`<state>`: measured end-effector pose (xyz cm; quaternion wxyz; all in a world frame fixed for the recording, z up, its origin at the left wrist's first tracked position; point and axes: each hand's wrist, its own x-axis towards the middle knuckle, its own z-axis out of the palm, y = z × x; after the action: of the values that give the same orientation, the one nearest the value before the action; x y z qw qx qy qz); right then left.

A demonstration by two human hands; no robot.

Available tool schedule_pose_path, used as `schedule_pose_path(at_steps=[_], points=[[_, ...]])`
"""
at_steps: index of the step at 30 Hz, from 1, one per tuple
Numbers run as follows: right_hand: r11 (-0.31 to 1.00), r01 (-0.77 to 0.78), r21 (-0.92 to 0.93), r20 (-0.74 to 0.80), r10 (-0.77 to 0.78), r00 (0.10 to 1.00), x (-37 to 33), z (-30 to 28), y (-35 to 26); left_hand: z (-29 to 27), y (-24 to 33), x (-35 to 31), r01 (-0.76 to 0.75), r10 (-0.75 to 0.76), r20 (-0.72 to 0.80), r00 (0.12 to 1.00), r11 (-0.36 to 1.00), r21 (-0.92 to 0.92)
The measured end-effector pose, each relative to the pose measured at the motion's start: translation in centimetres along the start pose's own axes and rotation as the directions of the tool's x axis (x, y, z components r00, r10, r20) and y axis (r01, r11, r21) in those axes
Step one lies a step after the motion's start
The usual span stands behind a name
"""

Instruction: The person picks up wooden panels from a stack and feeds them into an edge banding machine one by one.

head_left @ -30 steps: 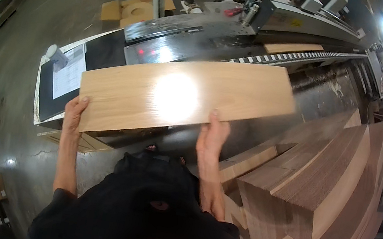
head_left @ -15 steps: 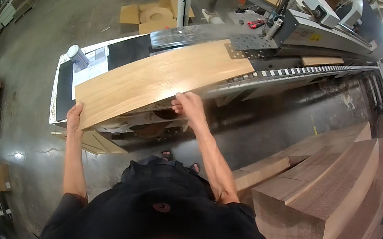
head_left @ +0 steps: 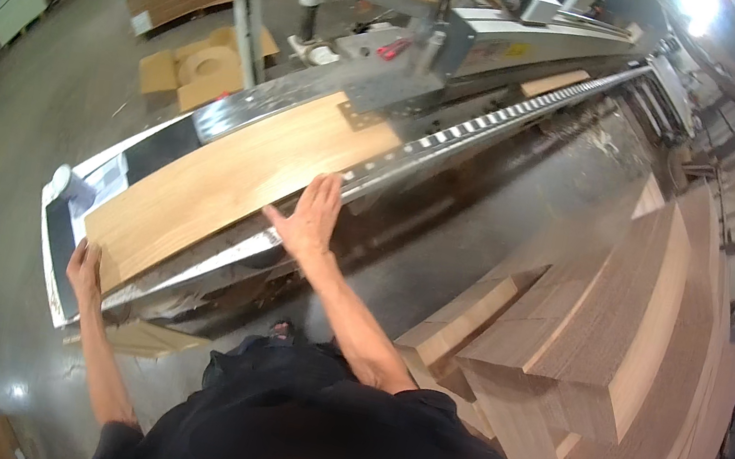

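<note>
In the head view, the near-left end of the pale wooden board (head_left: 223,191) is touched by the left hand (head_left: 86,270); whether it is grasped or only pressed cannot be told. The right hand (head_left: 311,220) is held flat, its fingers extended and thumb spread, at the board's front edge. The board is laid lengthwise beyond and between both hands, tilted away to the right. A pale canister (head_left: 73,187) is seen beyond the left hand. Dark wooden pieces (head_left: 609,328) are stacked well right of the right hand.
</note>
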<state>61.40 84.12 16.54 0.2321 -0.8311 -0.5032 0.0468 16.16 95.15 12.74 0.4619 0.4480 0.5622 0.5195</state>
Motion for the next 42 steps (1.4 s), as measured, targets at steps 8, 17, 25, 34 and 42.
schedule_pose_path(at_steps=[8,17,25,34,42], points=[[0.991,0.038,0.126,-0.136,-0.02,0.99,-0.3,-0.1,0.6,0.2,-0.6,-5.1,-0.295,0.186,0.279,0.942,0.855,0.427],[0.993,0.038,0.113,-0.116,-0.025,0.993,-0.2,0.0,0.3,0.0,-1.4,-5.3,-0.338,0.252,0.244,0.936,0.838,0.428],[0.993,0.022,0.113,-0.11,-0.01,0.994,0.0,0.3,0.7,1.2,-0.4,-6.0,-0.352,0.273,0.229,0.935,0.801,0.483],[0.991,0.008,0.13,-0.089,0.003,0.996,-0.3,0.0,0.2,0.2,-0.5,-6.0,-0.368,0.294,0.225,0.929,0.79,0.49],[0.983,0.054,0.176,-0.146,-0.028,0.989,-0.1,0.6,0.7,0.3,0.1,-6.3,-0.385,0.298,0.244,0.923,0.707,0.593]])
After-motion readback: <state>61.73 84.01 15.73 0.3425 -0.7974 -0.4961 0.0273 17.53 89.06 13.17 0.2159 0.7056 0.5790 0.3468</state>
